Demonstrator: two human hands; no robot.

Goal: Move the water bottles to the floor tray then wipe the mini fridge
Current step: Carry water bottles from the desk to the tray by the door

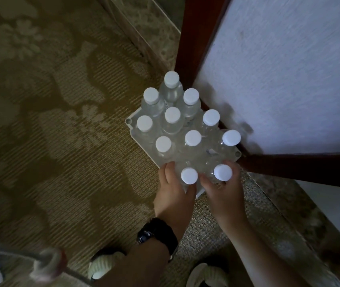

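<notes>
Several clear water bottles with white caps stand upright on a white floor tray (129, 122) on the carpet. My left hand (174, 189) is wrapped around the nearest left bottle (189, 176). My right hand (226, 194) grips the nearest right bottle (223, 172). Both bottles stand at the tray's near edge, and my fingers hide their bodies. A further bottle (172, 115) marks the middle of the group. The mini fridge is out of view.
A dark wooden frame (194, 38) with a pale panel (289, 69) rises right beside the tray. Patterned carpet (51, 121) spreads to the left. My feet in light slippers (100, 266) are at the bottom. A black watch (156, 233) sits on my left wrist.
</notes>
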